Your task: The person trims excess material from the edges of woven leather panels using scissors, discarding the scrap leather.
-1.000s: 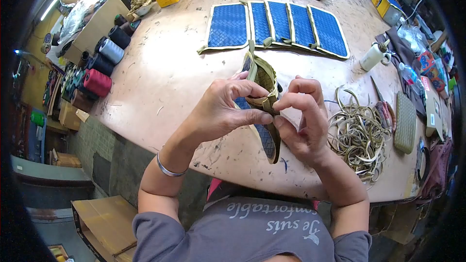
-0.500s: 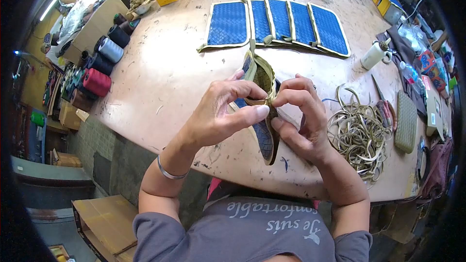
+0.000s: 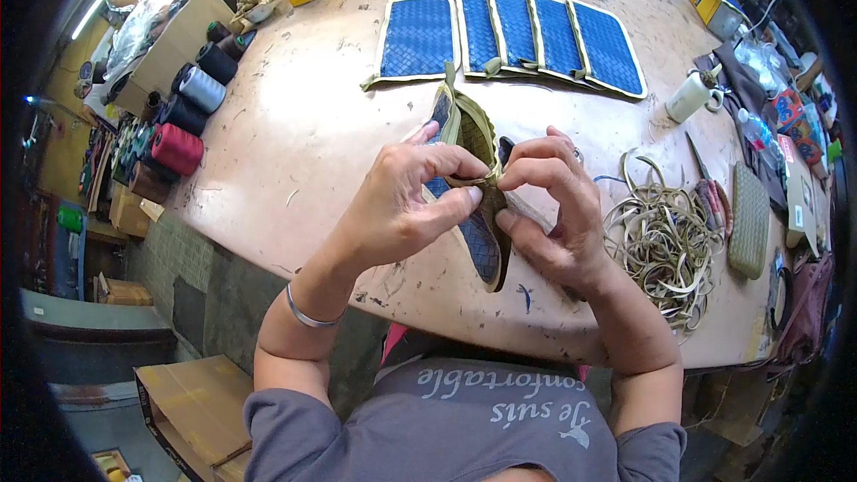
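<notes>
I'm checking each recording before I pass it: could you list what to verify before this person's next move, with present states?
1. Left hand on the woven piece: ok, thumb and index finger pinch it.
2. Right hand at the same piece: ok, fingertips at its edge.
3. Stitching under the fingertips sound: cannot tell, fingers cover it.
4. Scissors away from both hands: ok, beyond the strip pile.
5. Blue panels clear of the hands: ok.
</notes>
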Demonstrator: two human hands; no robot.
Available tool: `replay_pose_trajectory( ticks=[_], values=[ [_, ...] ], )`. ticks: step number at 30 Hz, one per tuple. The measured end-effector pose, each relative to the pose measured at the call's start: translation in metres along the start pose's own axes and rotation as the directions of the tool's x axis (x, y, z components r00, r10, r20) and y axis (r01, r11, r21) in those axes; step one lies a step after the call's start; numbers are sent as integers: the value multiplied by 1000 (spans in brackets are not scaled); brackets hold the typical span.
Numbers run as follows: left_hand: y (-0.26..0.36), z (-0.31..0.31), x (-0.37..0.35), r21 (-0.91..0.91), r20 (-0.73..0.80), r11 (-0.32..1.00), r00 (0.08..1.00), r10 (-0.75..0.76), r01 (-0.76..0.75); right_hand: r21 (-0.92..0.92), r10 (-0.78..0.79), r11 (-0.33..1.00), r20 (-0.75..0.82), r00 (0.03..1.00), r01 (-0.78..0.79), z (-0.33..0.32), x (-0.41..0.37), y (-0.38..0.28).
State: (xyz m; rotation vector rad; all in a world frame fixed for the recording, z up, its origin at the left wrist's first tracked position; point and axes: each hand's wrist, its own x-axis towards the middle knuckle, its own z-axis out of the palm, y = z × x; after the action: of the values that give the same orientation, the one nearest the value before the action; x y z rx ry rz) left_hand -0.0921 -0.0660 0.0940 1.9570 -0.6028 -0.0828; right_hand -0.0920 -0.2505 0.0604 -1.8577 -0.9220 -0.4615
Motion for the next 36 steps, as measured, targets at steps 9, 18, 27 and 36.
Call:
replay_pose_trajectory(
  ticks=[9, 18, 27, 36],
  values=[
    [1, 4, 0, -47, -64, 999, 998, -11, 8, 293, 212, 933, 26, 977, -210, 13, -4, 5],
    [-14, 12, -7, -107, -28, 971, 977, 212, -214, 520, 363, 759, 162, 918, -392, 14, 1, 6],
    [-23, 16, -17, 544, -8, 693, 823, 568, -473, 145, 340, 926, 81, 937, -348, 12, 5, 15],
    [-21, 73, -28, 731, 187, 361, 678, 711, -579, -8, 560, 768, 494, 665, -641, 26, 43, 16]
  ],
)
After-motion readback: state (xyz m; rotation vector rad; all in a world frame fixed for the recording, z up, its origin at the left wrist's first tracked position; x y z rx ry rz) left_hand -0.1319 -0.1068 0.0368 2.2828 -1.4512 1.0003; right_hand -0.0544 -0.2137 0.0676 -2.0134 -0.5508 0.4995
